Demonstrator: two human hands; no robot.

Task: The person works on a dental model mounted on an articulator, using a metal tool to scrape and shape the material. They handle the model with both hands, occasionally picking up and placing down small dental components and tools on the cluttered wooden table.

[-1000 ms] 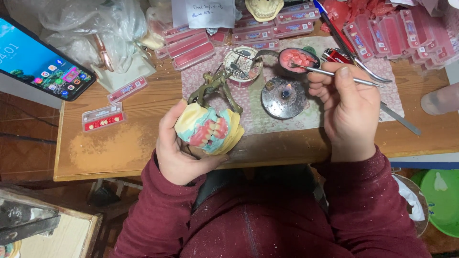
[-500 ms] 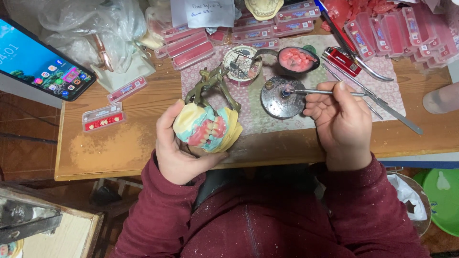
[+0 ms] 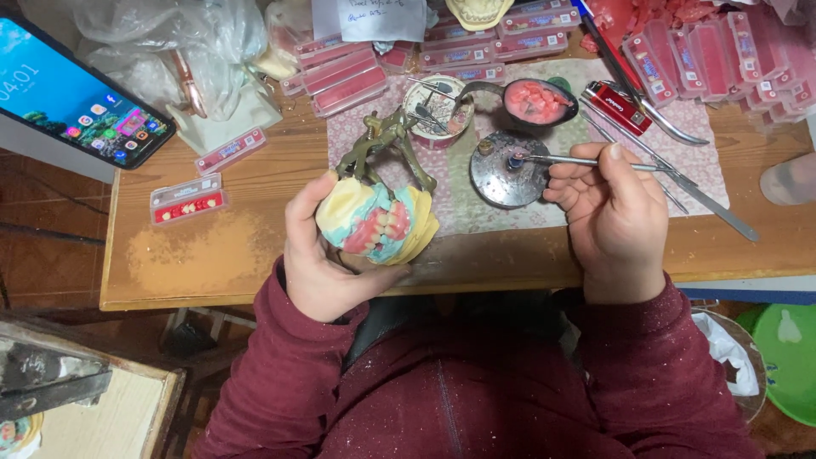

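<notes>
In the centre of the frame, the left hand (image 3: 327, 255) has its grip closed around a yellow and pale blue dental cast with pink gums and white teeth (image 3: 374, 223), set in a brass hinged frame (image 3: 382, 144), above the wooden counter (image 3: 212, 255). At centre right, the right hand (image 3: 614, 212) pinches a thin metal tool (image 3: 586, 161); its tip touches a round dark metal dish (image 3: 507, 170).

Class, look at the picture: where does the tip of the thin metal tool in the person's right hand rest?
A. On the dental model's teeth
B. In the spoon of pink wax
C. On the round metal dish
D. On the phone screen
C: the right hand holds the thin metal tool with its tip on the round metal dish, beside the spoon.
</notes>
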